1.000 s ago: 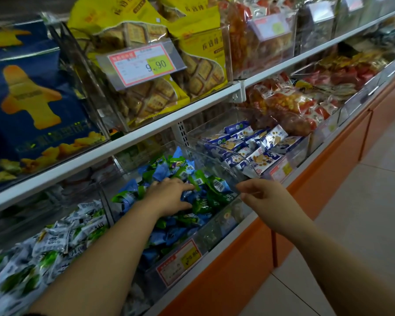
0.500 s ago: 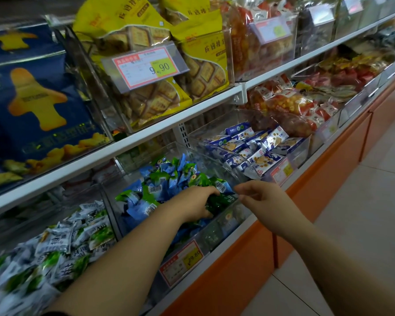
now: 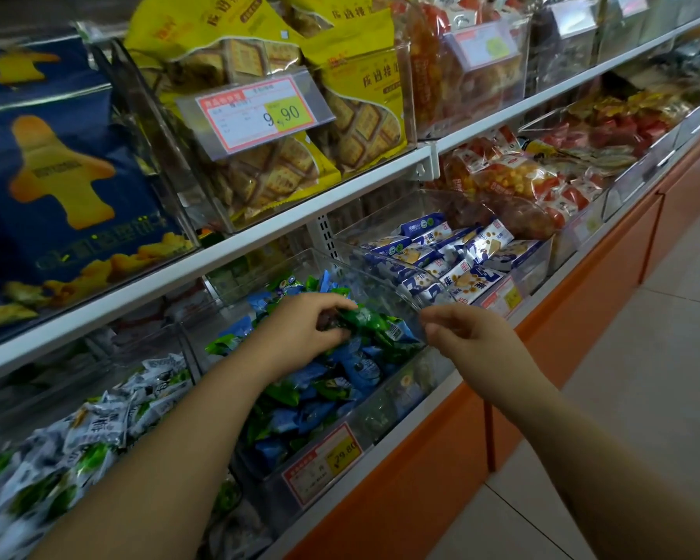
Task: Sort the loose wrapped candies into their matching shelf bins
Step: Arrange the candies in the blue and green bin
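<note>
A clear middle bin (image 3: pixel 380 414) on the lower shelf holds several blue and green wrapped candies (image 3: pixel 320 402). My left hand (image 3: pixel 300 329) reaches into it, and its curled fingers grip a green wrapped candy (image 3: pixel 366 319) on top of the pile. Just to the right, my right hand (image 3: pixel 465 333) has its fingers curled, and its fingertips pinch the front edge of the clear divider (image 3: pixel 384 289) between this bin and the one to the right. What lies under my left palm is hidden.
Left of it is a bin of white-and-green candies (image 3: pixel 98 430). Right of it is a bin of blue-and-white packets (image 3: pixel 461 256), then red and orange snack bags (image 3: pixel 514 183). Above runs a white shelf (image 3: pixel 259 244) with yellow biscuit bags (image 3: pixel 352 95). Orange cabinet and tiled floor (image 3: pixel 643 377) lie below right.
My left hand has slid right and forward across the candy pile and closed on a green candy. My right hand has stayed at the divider edge.
</note>
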